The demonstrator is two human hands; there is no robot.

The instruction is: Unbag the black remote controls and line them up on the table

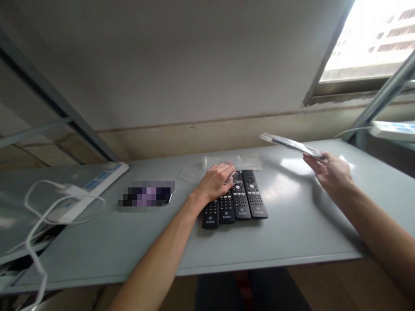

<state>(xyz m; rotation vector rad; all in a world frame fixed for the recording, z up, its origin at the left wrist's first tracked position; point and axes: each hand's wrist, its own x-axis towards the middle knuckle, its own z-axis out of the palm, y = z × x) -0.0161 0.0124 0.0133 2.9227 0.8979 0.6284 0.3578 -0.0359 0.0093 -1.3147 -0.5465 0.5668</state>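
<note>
Several black remote controls lie side by side on the grey table, their keys facing up. My left hand is over the upper part of the left ones, fingers curled and closed on a bit of clear plastic. Out to the right, my right hand is raised above the table. It grips one end of a clear plastic sleeve with a slim dark thing inside, seen nearly edge-on, most likely a remote control.
Empty clear plastic sleeves lie behind the remotes. A phone, blurred out, is at the left. Further left are a white power strip and a looped white cable. Another power strip is at the far right. A wall backs the table.
</note>
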